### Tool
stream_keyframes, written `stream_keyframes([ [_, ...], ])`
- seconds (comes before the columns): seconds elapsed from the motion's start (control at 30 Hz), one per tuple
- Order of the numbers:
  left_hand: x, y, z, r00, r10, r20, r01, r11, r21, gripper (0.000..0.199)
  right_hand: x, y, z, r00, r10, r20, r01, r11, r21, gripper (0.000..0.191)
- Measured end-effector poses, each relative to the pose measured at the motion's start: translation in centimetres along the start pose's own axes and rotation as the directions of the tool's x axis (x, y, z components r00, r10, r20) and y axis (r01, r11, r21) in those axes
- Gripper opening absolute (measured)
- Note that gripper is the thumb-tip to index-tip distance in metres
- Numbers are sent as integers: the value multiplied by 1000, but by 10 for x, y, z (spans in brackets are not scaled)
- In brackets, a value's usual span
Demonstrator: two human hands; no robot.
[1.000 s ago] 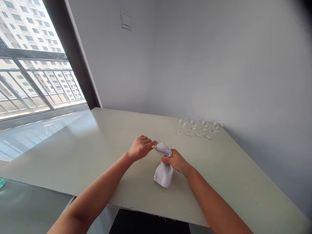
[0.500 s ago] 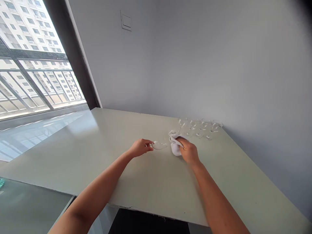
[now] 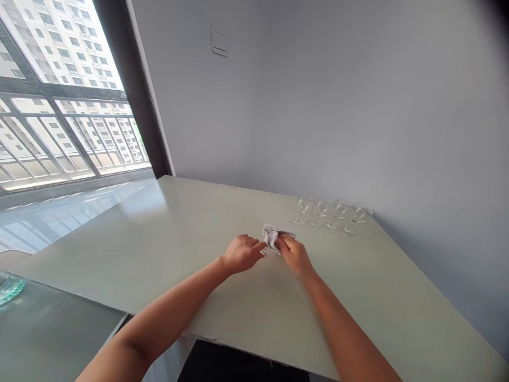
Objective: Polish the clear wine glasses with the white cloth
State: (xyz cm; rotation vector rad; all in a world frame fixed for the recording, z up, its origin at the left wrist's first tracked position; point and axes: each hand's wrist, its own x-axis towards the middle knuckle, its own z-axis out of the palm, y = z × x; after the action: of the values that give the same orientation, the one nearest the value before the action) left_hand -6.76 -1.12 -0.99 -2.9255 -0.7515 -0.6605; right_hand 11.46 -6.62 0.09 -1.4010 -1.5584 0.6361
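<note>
Near the middle of the pale table, my left hand (image 3: 244,253) is closed on a small clear glass (image 3: 263,252), of which only a bit shows at the fingertips. My right hand (image 3: 293,254) grips a whitish cloth (image 3: 271,236) and presses it against the glass, hiding most of it. Behind and to the right of my right hand, several clear stemmed glasses (image 3: 341,210) stand upright in a row by the wall.
The pale table (image 3: 199,212) meets grey walls at the back and right. A greenish glass object (image 3: 11,288) sits on a lower glass surface (image 3: 47,334) at left. A dark opening is below the front edge.
The cloth in my right hand has moved left onto the glass, whose bowl was uncovered before. My left hand has turned and come closer to my right. The view has shifted slightly.
</note>
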Motion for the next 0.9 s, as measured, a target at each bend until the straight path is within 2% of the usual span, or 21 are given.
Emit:
stream_keyframes([
  [0.07,-1,3,2,1000,12,11,-12,1000,-19,30,5,13,-5,970,240,21,-237,932,274,31],
  [0.13,-1,5,4,999,-25,29,26,999,-37,37,8,24,-4,922,380,81,-361,760,541,29],
  [0.23,0,3,7,980,-198,-15,196,977,-79,42,8,28,7,891,445,94,-345,528,776,22],
  [0.33,2,2,7,937,-332,-112,325,943,-73,40,4,17,20,871,489,34,-267,415,870,18],
  [0.47,5,8,5,920,-347,-183,349,937,-22,40,-5,-7,33,910,415,-7,-175,398,900,24],
  [0.6,7,21,6,916,-355,-188,344,935,-89,50,-13,-22,42,948,319,-12,-141,454,880,35],
  [0.77,8,33,11,902,-349,-256,265,913,-312,62,-18,-22,46,959,281,33,-179,513,839,33],
  [0.9,7,40,15,894,-359,-267,270,909,-318,69,-18,-19,47,957,282,62,-207,520,829,30],
])
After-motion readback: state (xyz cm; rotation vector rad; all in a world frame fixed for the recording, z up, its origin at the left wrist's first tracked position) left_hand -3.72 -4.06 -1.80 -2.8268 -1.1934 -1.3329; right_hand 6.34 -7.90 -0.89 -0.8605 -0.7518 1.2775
